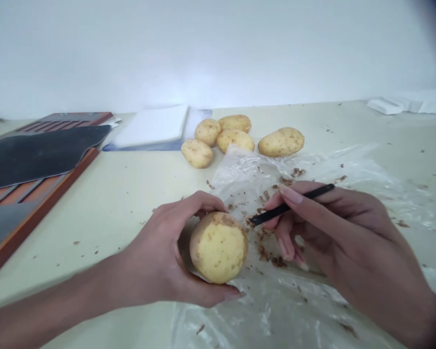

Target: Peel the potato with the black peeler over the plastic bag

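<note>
A partly scraped potato (220, 249) is gripped in my left hand (167, 252), its pale yellow face turned toward me and brown skin left along the top. Between the thumb and fingers of my right hand (341, 232) is a thin black scraping tool (288, 207). Its tip, with brown bits stuck on it, lies close to the potato's right side; I cannot tell if they touch. Brown peel scraps (265, 252) lie below on a clear plastic sheet (236, 179).
Several unpeeled potatoes (236, 140) sit at the back of the table (131, 194). A white pad (152, 126) rests on a blue sheet behind. At left is a red-brown slatted rack (54, 194) with a black mat (39, 155). White folded pieces (403, 104) lie at back right.
</note>
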A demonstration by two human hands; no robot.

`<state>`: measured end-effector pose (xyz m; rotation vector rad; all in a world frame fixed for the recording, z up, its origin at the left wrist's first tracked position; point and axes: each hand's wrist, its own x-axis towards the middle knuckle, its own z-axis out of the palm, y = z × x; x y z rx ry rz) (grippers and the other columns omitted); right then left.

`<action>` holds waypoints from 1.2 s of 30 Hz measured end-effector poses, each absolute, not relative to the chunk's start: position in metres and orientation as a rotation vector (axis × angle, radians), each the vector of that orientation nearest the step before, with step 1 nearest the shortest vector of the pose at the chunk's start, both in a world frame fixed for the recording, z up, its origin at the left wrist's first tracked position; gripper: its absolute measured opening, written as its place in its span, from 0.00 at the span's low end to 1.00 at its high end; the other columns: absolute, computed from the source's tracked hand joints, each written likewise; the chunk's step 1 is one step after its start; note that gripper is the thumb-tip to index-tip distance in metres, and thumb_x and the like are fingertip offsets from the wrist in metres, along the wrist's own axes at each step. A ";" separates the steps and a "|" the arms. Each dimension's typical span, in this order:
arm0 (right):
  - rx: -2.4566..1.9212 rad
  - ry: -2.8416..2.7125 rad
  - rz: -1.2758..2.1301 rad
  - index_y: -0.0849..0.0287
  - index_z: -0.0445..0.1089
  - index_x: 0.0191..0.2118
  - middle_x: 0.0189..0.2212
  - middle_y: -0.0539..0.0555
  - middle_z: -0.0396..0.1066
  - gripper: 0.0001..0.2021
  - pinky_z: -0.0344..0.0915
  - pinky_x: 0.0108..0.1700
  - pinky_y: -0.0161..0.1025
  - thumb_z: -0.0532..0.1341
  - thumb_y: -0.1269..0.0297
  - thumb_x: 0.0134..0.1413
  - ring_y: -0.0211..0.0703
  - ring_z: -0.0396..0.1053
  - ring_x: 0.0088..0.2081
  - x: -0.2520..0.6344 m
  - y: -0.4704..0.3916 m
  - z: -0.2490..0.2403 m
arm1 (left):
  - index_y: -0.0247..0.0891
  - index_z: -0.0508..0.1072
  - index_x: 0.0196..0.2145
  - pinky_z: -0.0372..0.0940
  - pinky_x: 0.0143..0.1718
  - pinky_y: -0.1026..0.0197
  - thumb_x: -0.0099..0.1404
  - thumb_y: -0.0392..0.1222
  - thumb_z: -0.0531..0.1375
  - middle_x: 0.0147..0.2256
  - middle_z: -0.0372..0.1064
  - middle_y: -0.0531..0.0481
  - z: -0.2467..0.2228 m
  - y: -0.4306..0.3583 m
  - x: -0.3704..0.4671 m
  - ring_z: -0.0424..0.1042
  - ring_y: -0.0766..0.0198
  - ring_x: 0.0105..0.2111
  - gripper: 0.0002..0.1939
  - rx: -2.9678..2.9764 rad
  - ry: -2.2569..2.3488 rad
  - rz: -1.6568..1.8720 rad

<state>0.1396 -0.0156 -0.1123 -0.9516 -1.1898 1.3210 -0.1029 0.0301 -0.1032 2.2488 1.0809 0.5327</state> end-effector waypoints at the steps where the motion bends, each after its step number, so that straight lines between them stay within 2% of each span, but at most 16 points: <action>1: -0.950 -1.181 1.359 0.69 0.76 0.39 0.25 0.56 0.66 0.25 0.68 0.26 0.23 0.67 0.45 0.65 0.32 0.70 0.26 0.141 -0.017 -0.113 | 0.38 0.71 0.53 0.72 0.45 0.81 0.46 0.65 0.76 0.46 0.75 0.54 -0.103 0.030 -0.102 0.76 0.82 0.42 0.43 2.243 1.075 0.527; 6: -0.912 -1.148 1.348 0.66 0.76 0.39 0.33 0.54 0.71 0.19 0.71 0.25 0.25 0.69 0.51 0.64 0.35 0.71 0.25 0.139 -0.015 -0.111 | 0.39 0.73 0.57 0.73 0.50 0.80 0.47 0.64 0.76 0.51 0.75 0.51 -0.102 0.031 -0.102 0.78 0.79 0.48 0.45 2.247 0.995 0.565; 9: -0.908 -1.171 1.363 0.67 0.76 0.41 0.29 0.56 0.69 0.20 0.70 0.25 0.24 0.68 0.49 0.65 0.35 0.71 0.26 0.141 -0.013 -0.111 | 0.42 0.68 0.63 0.75 0.57 0.78 0.44 0.66 0.77 0.58 0.71 0.48 -0.098 0.034 -0.107 0.77 0.75 0.56 0.53 2.316 0.909 0.541; 11: -0.939 -1.162 1.328 0.70 0.75 0.41 0.27 0.57 0.67 0.23 0.68 0.24 0.23 0.68 0.48 0.65 0.35 0.71 0.25 0.145 -0.012 -0.112 | 0.44 0.62 0.69 0.75 0.63 0.76 0.46 0.63 0.76 0.64 0.67 0.46 -0.092 0.039 -0.110 0.75 0.72 0.62 0.57 2.358 0.800 0.445; 13: -0.970 -1.141 1.284 0.72 0.75 0.40 0.29 0.59 0.68 0.25 0.66 0.23 0.23 0.69 0.47 0.63 0.35 0.70 0.25 0.149 -0.011 -0.114 | 0.45 0.59 0.70 0.73 0.67 0.75 0.53 0.55 0.75 0.65 0.65 0.45 -0.085 0.045 -0.112 0.72 0.73 0.66 0.52 2.329 0.679 0.315; 15: -0.974 -1.124 1.274 0.73 0.74 0.40 0.32 0.61 0.70 0.25 0.65 0.22 0.23 0.70 0.47 0.63 0.35 0.70 0.25 0.152 -0.011 -0.115 | 0.44 0.62 0.68 0.73 0.66 0.77 0.58 0.46 0.72 0.64 0.66 0.45 -0.080 0.051 -0.112 0.73 0.75 0.64 0.43 2.217 0.604 0.207; 17: -0.948 -1.125 1.296 0.73 0.74 0.42 0.33 0.60 0.70 0.27 0.67 0.23 0.24 0.70 0.46 0.62 0.35 0.70 0.26 0.152 -0.012 -0.116 | 0.41 0.67 0.64 0.74 0.61 0.79 0.58 0.41 0.71 0.61 0.68 0.45 -0.078 0.054 -0.112 0.75 0.75 0.60 0.37 2.098 0.597 0.174; 19: -0.924 -1.129 1.323 0.73 0.73 0.42 0.33 0.60 0.70 0.28 0.69 0.25 0.25 0.70 0.45 0.62 0.34 0.70 0.26 0.151 -0.013 -0.116 | 0.38 0.70 0.61 0.74 0.57 0.81 0.53 0.39 0.74 0.58 0.70 0.45 -0.080 0.055 -0.112 0.76 0.75 0.57 0.38 2.039 0.628 0.200; 22: -0.911 -1.116 1.340 0.74 0.73 0.42 0.36 0.60 0.71 0.28 0.70 0.26 0.26 0.70 0.44 0.62 0.33 0.70 0.26 0.150 -0.014 -0.116 | 0.35 0.69 0.59 0.73 0.55 0.80 0.47 0.43 0.78 0.56 0.70 0.45 -0.085 0.055 -0.115 0.76 0.75 0.53 0.43 2.054 0.708 0.234; 26: -0.903 -1.119 1.337 0.75 0.73 0.41 0.34 0.60 0.70 0.29 0.71 0.26 0.25 0.70 0.45 0.62 0.33 0.70 0.25 0.149 -0.017 -0.114 | 0.36 0.64 0.59 0.73 0.55 0.79 0.47 0.51 0.79 0.60 0.67 0.44 -0.089 0.054 -0.119 0.75 0.75 0.57 0.47 2.150 0.776 0.276; 28: -0.899 -1.121 1.343 0.75 0.73 0.40 0.34 0.60 0.70 0.29 0.70 0.25 0.26 0.70 0.45 0.62 0.34 0.69 0.24 0.147 -0.019 -0.112 | 0.35 0.64 0.57 0.72 0.56 0.79 0.47 0.53 0.79 0.59 0.69 0.45 -0.091 0.052 -0.117 0.75 0.75 0.57 0.46 2.172 0.766 0.332; 32: -0.904 -1.137 1.356 0.76 0.72 0.40 0.34 0.60 0.70 0.29 0.67 0.23 0.25 0.69 0.45 0.62 0.35 0.69 0.24 0.144 -0.021 -0.109 | 0.32 0.69 0.50 0.70 0.48 0.79 0.41 0.61 0.80 0.47 0.75 0.50 -0.092 0.043 -0.110 0.76 0.79 0.45 0.46 2.218 0.838 0.474; 34: -0.902 -1.145 1.365 0.76 0.71 0.41 0.34 0.61 0.71 0.28 0.68 0.23 0.25 0.68 0.46 0.64 0.35 0.70 0.25 0.143 -0.022 -0.109 | 0.33 0.73 0.49 0.68 0.47 0.80 0.37 0.63 0.80 0.45 0.76 0.52 -0.091 0.037 -0.106 0.75 0.81 0.43 0.47 2.285 0.898 0.542; 36: -0.878 -1.149 1.374 0.75 0.71 0.42 0.35 0.61 0.71 0.27 0.68 0.23 0.24 0.68 0.47 0.65 0.34 0.70 0.25 0.143 -0.023 -0.110 | 0.36 0.76 0.48 0.66 0.45 0.81 0.38 0.64 0.79 0.44 0.75 0.55 -0.089 0.031 -0.103 0.74 0.84 0.41 0.45 2.354 0.929 0.574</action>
